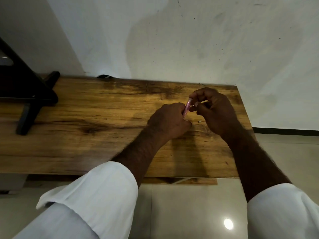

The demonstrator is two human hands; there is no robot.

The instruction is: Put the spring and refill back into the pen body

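Observation:
Over the right part of a wooden table (103, 121), both my hands meet on a slim pink pen-like object (187, 107). My left hand (168, 122) grips its lower part with curled fingers, the fist resting on the wood. My right hand (214, 110) pinches its upper end between thumb and fingertips. Most of the pink object is hidden inside my left hand. A tiny white piece (199, 121) lies on the table just below my right hand. Both sleeves are white and rolled back.
A black stand (32, 102) with angled legs occupies the table's far left. A small dark item (105, 76) lies at the back edge against the white wall. The table's right edge drops to glossy floor tiles (189, 213), which also show below the near edge.

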